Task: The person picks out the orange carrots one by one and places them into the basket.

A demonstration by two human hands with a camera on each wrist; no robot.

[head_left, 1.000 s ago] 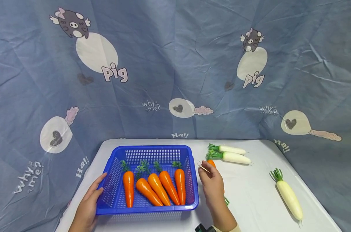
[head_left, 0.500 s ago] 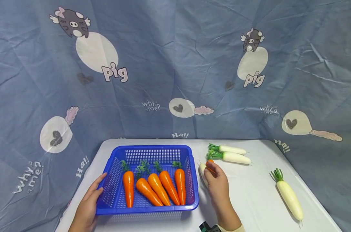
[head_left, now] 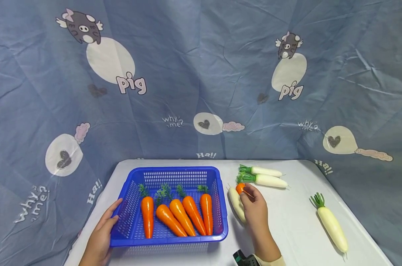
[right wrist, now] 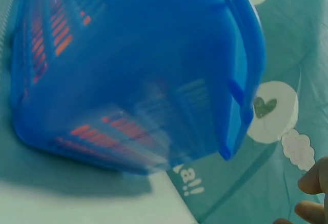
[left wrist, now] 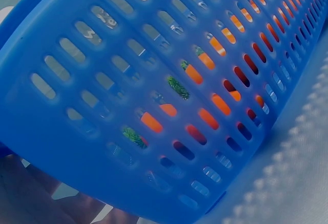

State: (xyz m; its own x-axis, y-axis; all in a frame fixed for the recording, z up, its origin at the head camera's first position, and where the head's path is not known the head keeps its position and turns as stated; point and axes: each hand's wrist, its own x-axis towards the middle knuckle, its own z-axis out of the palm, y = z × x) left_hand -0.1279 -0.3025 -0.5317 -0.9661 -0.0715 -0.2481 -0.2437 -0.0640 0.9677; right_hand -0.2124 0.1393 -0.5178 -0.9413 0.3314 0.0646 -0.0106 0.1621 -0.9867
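Observation:
In the head view a blue plastic basket (head_left: 169, 242) holds several orange carrots (head_left: 147, 216) with green leafy tops. My left hand (head_left: 102, 231) grips its left rim; in the left wrist view fingers (left wrist: 31, 193) show below the basket wall (left wrist: 61, 131). To the right of the basket, my right hand (head_left: 256, 210) has its thumb and fingers curled around a carrot (head_left: 240, 187) near its leafy end. The rest of that carrot is hidden by the hand. A white radish (head_left: 236, 203) lies between this hand and the basket. The right wrist view shows only fingertips (right wrist: 313, 180) at its edge.
Two white radishes (head_left: 271, 181) with green tops lie at the back right of the white table (head_left: 294, 229). Another radish (head_left: 332, 229) lies near the right edge. A blue patterned cloth (head_left: 201, 85) hangs behind the table.
My right hand has shifted to the right, off the white radish beside the basket and onto the loose carrot, uncovering more of that radish. The left hand and basket stay put.

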